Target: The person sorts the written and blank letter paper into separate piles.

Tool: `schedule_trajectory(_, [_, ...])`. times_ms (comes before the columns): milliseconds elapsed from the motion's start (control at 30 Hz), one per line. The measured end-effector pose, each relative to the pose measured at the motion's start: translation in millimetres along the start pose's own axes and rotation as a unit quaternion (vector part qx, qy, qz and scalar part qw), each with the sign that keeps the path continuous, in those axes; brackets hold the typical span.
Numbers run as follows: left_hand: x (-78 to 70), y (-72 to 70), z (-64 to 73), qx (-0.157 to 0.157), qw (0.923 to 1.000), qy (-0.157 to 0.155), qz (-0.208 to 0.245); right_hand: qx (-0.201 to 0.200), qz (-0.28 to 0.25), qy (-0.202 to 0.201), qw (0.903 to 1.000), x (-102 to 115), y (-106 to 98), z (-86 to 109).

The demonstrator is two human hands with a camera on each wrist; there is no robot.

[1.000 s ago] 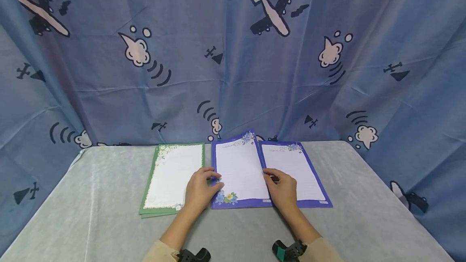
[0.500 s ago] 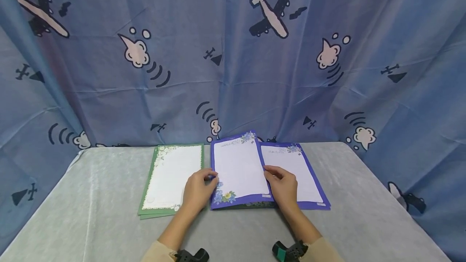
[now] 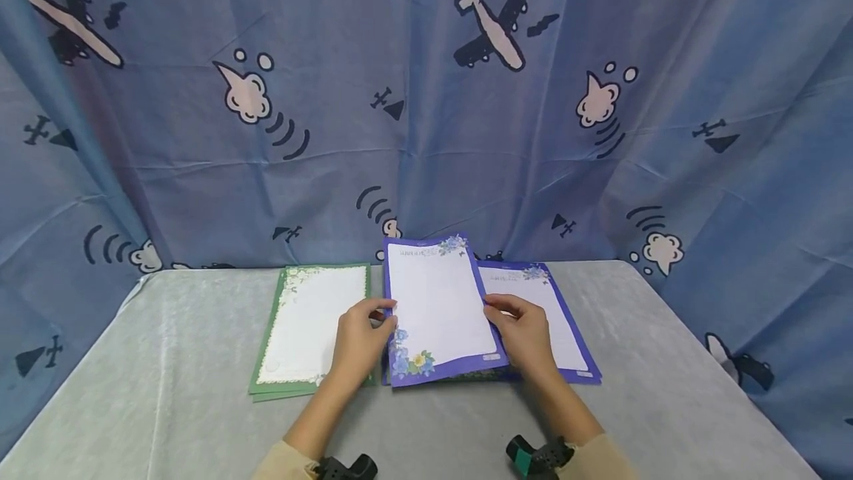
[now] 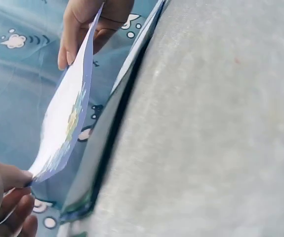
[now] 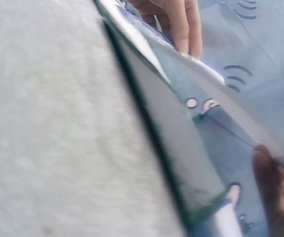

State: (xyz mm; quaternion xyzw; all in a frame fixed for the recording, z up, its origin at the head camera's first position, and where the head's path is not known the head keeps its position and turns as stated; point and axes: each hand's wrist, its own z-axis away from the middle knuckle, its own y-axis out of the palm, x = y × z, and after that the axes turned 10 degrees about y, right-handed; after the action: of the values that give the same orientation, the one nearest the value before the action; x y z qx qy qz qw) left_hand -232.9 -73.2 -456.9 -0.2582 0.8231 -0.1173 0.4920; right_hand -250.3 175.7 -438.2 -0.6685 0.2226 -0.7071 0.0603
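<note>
A sheet of letter paper [image 3: 436,302] with a purple border and printed blue and yellow flowers is raised off the stack in the middle. My left hand [image 3: 358,339] pinches its left edge between thumb and fingers. On the opposite edge, my right hand [image 3: 526,335] pinches it too. The left wrist view has the paper [image 4: 60,118] bowed between both hands, apart from the stack below. Beneath it, a dark green patterned strip [image 3: 480,375] shows along the front; most of that layer is hidden. A second purple-bordered sheet [image 3: 566,324] lies partly behind the right hand.
Green-bordered sheets [image 3: 313,324] lie slightly offset on the left, close to my left forearm. A grey cloth covers the table [image 3: 200,347]. Behind its far edge hangs a blue curtain [image 3: 333,132] printed with planes and clouds.
Both hands have lifted the middle purple-bordered sheet: its front edge rose first, then the whole sheet came up. A dark green layer is now uncovered beneath it.
</note>
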Motion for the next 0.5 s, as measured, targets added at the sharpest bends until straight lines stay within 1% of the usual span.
schedule_trajectory(167, [-12.1,-4.1,-6.5,-0.003,0.9998,0.002,0.021,0.057,0.019,-0.021,0.998,12.2,-15.2,1.4])
schedule_trajectory(267, [-20.2,-4.1,-10.5,-0.001,0.9994,0.005,0.035,0.073,0.043,-0.029,0.996,18.9,-24.4,2.5])
schedule_trajectory(367, [-28.9,-1.9,-14.4,0.003,0.9988,0.01,0.047,0.072,0.055,-0.035,0.9953,23.3,-32.3,2.5])
schedule_trajectory(500, [-40.8,2.6,-18.1,0.002,0.9981,0.015,0.06,0.04,0.059,-0.031,0.997,27.0,-38.8,1.5])
